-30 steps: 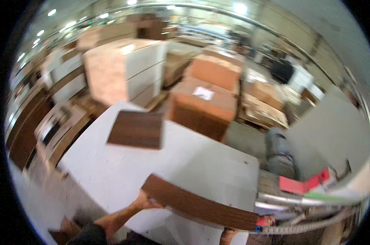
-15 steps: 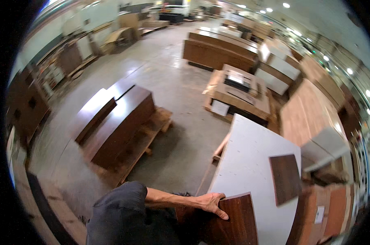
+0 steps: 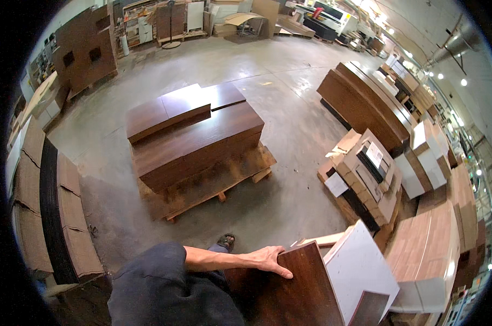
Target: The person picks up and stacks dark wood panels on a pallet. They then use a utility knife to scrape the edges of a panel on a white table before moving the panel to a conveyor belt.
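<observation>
My left hand point(image 3: 269, 261) is closed over the far edge of a dark brown wood-grain panel point(image 3: 295, 293), with the thumb on its upper face and the fingertips hidden behind the edge. Held near my body, the panel runs out of the picture at the bottom. Just right of it lies a large white board point(image 3: 357, 266). On that board rests a smaller dark brown panel point(image 3: 370, 309), partly cut off by the lower rim. My right hand does not show.
Ahead, stacked dark brown panels point(image 3: 202, 141) sit on a wooden pallet point(image 3: 202, 202). Corrugated cardboard stacks point(image 3: 77, 228) stand at left. To the right are a pallet of flat cardboard pieces point(image 3: 360, 174), a long brown stack point(image 3: 365, 103) and light wood boards point(image 3: 425, 244). My foot point(image 3: 226, 242) is on the concrete floor.
My view has swung left, so the pallet of brown panels now sits nearer the middle. The white board has shifted down and right in view. My left hand keeps hold of the panel.
</observation>
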### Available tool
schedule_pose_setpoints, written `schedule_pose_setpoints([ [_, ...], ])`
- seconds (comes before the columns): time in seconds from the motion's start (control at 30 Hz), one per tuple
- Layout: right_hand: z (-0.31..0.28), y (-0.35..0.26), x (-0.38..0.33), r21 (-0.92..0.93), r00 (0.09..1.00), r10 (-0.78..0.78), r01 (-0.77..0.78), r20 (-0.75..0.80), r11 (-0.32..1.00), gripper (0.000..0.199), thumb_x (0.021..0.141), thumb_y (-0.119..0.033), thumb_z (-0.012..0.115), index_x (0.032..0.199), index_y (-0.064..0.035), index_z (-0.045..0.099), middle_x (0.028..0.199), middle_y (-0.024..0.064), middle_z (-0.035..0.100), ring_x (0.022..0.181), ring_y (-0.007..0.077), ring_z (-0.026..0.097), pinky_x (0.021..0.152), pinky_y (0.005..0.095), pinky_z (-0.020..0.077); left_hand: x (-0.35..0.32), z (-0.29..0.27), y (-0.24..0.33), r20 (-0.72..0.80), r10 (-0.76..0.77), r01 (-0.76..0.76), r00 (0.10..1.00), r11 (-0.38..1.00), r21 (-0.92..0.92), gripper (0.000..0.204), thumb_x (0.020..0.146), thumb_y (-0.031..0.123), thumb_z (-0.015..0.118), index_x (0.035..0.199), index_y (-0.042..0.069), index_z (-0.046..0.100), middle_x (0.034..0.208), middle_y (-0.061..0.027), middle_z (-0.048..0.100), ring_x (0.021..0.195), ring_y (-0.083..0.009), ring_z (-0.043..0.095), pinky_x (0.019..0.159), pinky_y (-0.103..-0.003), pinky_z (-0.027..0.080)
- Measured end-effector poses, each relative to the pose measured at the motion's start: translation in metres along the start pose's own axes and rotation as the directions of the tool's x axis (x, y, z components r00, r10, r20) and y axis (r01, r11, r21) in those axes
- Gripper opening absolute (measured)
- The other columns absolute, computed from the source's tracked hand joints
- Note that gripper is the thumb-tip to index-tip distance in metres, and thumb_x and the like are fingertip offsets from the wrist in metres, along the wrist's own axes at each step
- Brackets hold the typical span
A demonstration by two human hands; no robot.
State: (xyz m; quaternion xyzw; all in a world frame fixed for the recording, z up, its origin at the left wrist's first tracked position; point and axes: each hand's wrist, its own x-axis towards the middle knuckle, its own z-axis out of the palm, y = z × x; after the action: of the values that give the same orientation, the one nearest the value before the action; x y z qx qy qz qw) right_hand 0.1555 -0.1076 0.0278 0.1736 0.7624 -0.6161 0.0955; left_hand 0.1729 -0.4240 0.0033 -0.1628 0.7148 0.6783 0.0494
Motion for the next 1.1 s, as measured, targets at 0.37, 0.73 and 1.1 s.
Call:
schedule_pose_setpoints([
  [0.37,0.169,-0.113,0.096,-0.182,0.997,0.051,-0.040,0.061,0.982,0.079,0.099,-0.055,0.051,0.151,0.0027,0.033,0.148,0.0163,0.046,0.131,0.0316,0.044,0.115,0.0420,0.0322,0.131,-0.173,0.031,-0.119,-0.085,0.089,0.989,0.996,0.028,0.115,0.063,0.072,0.079,0.136,-0.011,0.044,0.133,-0.0312,0.054,0.126,-0.0398,0.052,0.106,-0.045,0.043],
  [0.73,0.345,-0.182,0.374,-0.047,0.944,-0.004,0.020,0.329,0.999,0.083,0.094,-0.058,0.056,0.149,0.0022,0.036,0.146,0.0151,0.047,0.130,0.0302,0.045,0.113,0.0419,0.0341,0.340,-0.267,0.067,-0.354,-0.135,0.113,0.925,0.990,-0.080,0.101,0.066,0.063,0.083,0.132,-0.007,0.054,0.130,-0.0249,0.060,0.124,-0.0336,0.056,0.106,-0.042,0.043],
  [1.1,0.523,-0.312,0.594,-0.022,0.823,-0.007,0.024,0.568,0.999,0.087,0.090,-0.061,0.061,0.146,0.0018,0.038,0.144,0.0139,0.048,0.129,0.0288,0.046,0.111,0.0419,0.0360,0.495,-0.342,0.174,-0.604,-0.221,0.035,0.766,0.952,-0.304,0.078,0.069,0.037,0.090,0.127,-0.004,0.057,0.119,-0.0181,0.067,0.108,-0.0266,0.064,0.100,-0.041,0.048],
])
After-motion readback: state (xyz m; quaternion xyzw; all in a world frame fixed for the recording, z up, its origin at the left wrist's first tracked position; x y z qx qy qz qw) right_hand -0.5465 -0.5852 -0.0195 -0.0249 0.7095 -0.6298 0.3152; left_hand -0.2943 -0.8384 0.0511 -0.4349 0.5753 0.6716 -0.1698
